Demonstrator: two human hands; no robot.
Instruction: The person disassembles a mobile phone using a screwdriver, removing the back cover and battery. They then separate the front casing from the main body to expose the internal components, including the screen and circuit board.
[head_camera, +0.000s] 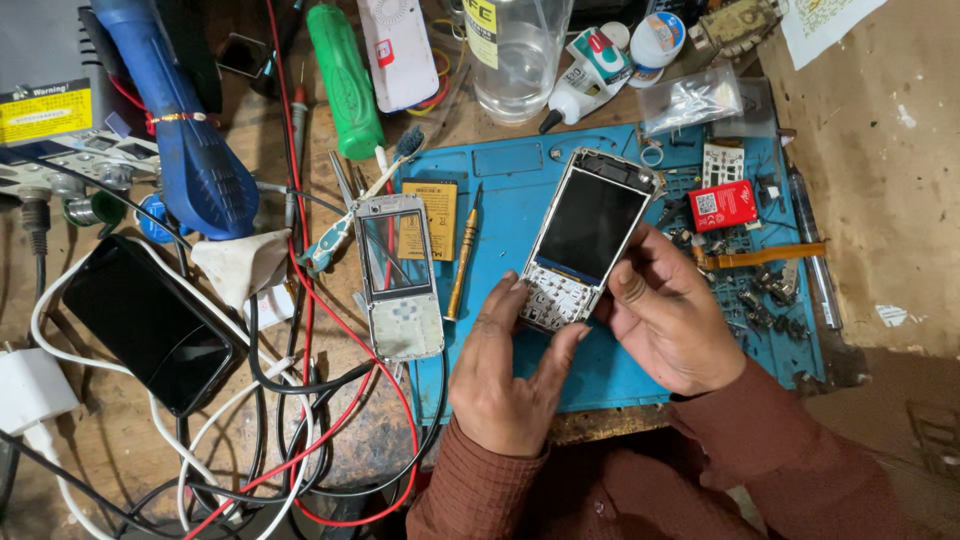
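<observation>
Together, hands (590, 345) around opened phone (585, 240)

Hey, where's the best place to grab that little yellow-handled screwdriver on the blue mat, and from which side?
Pinch the yellow screwdriver by its handle, around mid-length, coming from above. It lies flat and nearly upright in view on the blue mat, with the battery close on its left, so the right side looks freer.

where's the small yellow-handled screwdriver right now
In the head view, the small yellow-handled screwdriver lies on the blue work mat's left edge, between the yellow battery and the held phone.
</observation>
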